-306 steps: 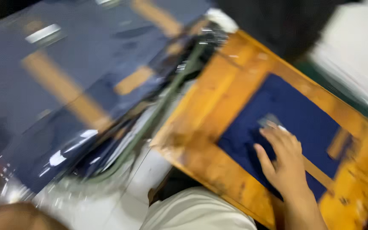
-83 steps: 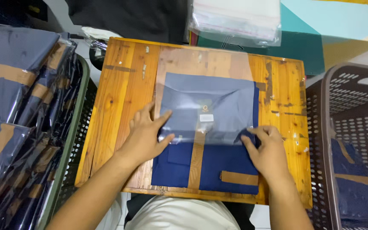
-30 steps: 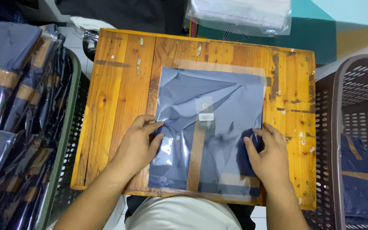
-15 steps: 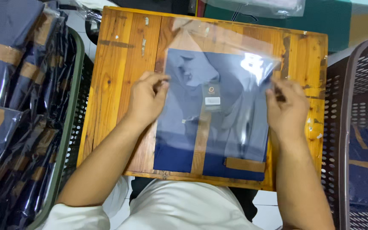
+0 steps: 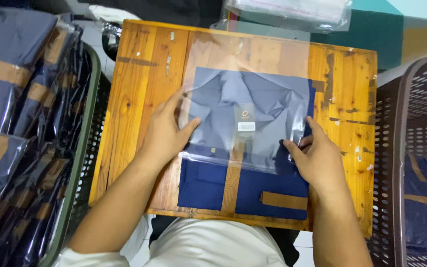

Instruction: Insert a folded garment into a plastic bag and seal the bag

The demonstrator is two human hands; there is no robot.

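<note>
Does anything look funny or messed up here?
Only a little: the clear plastic bag covers just the top of the folded navy shirt, leaving its bottom sticking out. The wooden board looks scuffed and stained.

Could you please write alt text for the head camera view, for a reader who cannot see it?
Two bare hands, left hand and right hand, hold a clear plastic bag partly covering a folded navy shirt on a wooden board. Baskets of bagged shirts stand alongside.
</note>
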